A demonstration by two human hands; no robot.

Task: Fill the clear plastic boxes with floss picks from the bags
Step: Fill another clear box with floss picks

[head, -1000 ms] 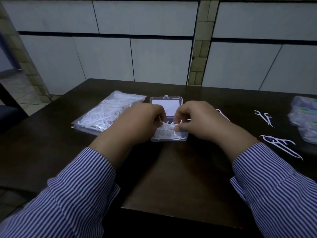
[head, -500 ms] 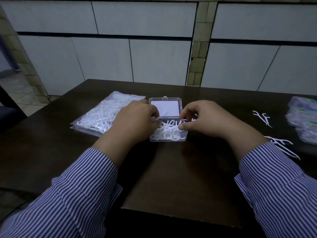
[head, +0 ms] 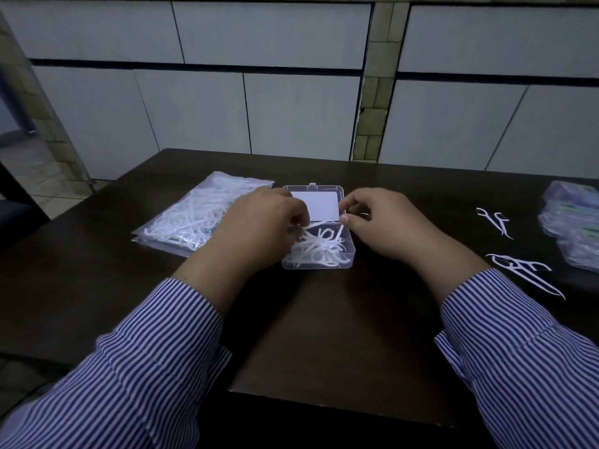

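Observation:
A clear plastic box point(head: 350, 254) stands open in the middle of the dark table, its lid point(head: 316, 207) laid back with a white card inside. A loose heap of white floss picks point(head: 319, 251) fills its tray. My left hand point(head: 256, 231) rests at the box's left side, fingertips pinching a floss pick at the tray's rim. My right hand point(head: 385, 222) hovers at the box's right rear corner, thumb and forefinger close together; whether they hold anything I cannot tell. A clear bag of floss picks point(head: 194, 218) lies left of the box.
Loose floss picks lie on the table at the right: a pair point(head: 496, 222) farther back and a small bunch point(head: 525, 273) nearer me. Filled plastic boxes point(head: 577, 225) are stacked at the right edge. A tiled wall stands behind the dark table point(head: 324, 335).
Both hands have drawn apart and lifted off the heap of picks toward the box's sides, so the tray's contents now show. The box and bag have not moved.

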